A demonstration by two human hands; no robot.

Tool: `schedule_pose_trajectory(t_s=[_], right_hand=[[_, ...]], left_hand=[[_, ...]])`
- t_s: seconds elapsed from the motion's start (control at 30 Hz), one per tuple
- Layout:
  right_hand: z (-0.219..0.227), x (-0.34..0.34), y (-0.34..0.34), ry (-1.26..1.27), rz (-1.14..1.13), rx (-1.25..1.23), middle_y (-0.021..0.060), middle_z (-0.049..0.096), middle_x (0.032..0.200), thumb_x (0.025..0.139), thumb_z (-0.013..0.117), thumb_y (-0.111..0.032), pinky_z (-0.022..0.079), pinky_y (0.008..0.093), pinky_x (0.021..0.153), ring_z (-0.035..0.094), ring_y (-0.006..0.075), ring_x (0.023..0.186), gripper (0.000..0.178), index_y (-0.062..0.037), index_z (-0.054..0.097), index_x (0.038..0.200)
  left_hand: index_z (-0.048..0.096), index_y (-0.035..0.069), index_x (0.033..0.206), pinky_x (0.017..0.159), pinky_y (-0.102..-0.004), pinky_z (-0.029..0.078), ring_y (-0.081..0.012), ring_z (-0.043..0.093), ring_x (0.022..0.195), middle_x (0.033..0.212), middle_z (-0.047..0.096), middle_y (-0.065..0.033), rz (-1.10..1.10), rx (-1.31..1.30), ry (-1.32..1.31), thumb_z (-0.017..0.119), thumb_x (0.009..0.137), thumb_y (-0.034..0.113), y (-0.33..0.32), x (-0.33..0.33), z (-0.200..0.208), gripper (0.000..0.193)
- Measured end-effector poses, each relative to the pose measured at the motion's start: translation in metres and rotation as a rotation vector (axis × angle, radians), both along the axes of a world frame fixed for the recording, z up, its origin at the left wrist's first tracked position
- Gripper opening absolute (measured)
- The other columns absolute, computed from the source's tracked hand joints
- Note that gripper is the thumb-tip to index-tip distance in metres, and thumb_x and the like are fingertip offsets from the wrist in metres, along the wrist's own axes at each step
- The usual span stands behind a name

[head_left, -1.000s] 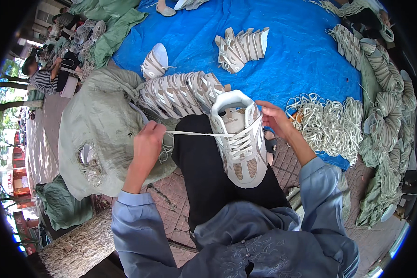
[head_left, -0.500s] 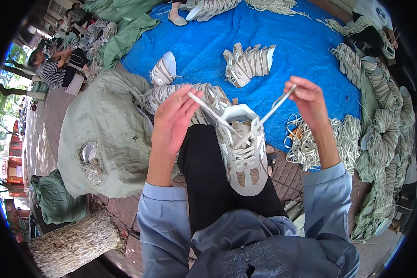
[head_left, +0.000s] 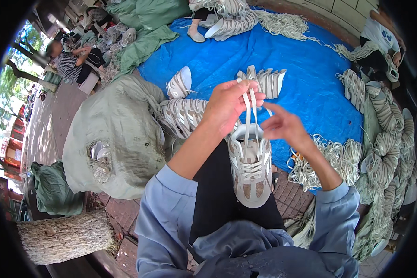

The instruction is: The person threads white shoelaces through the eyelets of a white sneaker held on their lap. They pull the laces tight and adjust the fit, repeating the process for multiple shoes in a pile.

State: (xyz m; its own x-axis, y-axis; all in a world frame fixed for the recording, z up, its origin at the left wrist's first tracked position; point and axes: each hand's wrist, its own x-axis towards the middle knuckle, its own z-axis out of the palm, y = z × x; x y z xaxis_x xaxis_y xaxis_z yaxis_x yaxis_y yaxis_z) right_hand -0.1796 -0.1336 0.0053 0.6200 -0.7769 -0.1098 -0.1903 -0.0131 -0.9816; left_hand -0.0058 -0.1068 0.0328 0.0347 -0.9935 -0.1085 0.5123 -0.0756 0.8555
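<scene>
A grey and beige sneaker upper (head_left: 252, 187) rests on my black-trousered legs, toe toward me, with white laces threaded through its eyelets. Above its collar, my left hand (head_left: 223, 107) is closed in a pinch on the white shoelace (head_left: 248, 109), whose two strands run up from the shoe, drawn close together. My right hand (head_left: 287, 125) is beside the collar on the right, slightly blurred, its fingers apart and pointing left toward the strands. A bit of lace shows near its fingertips, but no grip on it can be made out.
Nested sneaker uppers (head_left: 183, 116) lie on a blue tarp (head_left: 208, 60), with another stack (head_left: 271, 83) beyond. Bundled white laces (head_left: 343, 160) lie at the right. A bulging pale sack (head_left: 116, 134) stands left, near a tree trunk (head_left: 65, 236). Other people sit around the tarp.
My left hand has moved right and now gathers both lace strands above the shoe. My right hand has come left and down toward the collar. The strands, spread apart before, now run side by side.
</scene>
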Motion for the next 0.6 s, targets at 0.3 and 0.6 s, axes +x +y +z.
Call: schedule_pose_trajectory(t_s=[0.3,0.6], right_hand=[[-0.009,-0.013,-0.027,-0.69,-0.06,0.176,0.0078,0.056,0.064,0.074,0.058,-0.003,0.029,0.0194,0.036,0.041,0.0076,0.04,0.02,-0.0012,0.059,0.094],[0.04,-0.246,-0.19,-0.522,-0.484,-0.174,0.0017,0.052,0.091,0.088,0.048,-0.012,0.037,0.0147,0.055,0.044,0.0022,0.064,0.036,0.0028,0.043,0.121]], left_hand=[[0.053,-0.002,0.085,0.071,-0.0412,0.05,-0.0305,0.06,0.082,0.085,0.058,-0.0158,0.233,0.025,0.007,0.049,0.087,0.025,0.002,0.064,-0.006,0.027],[0.052,0.0,0.084,0.044,-0.0322,0.042,-0.015,0.046,0.048,0.063,0.05,-0.0047,0.782,0.025,-0.122,0.043,0.088,0.019,0.062,0.256,0.023,0.02]])
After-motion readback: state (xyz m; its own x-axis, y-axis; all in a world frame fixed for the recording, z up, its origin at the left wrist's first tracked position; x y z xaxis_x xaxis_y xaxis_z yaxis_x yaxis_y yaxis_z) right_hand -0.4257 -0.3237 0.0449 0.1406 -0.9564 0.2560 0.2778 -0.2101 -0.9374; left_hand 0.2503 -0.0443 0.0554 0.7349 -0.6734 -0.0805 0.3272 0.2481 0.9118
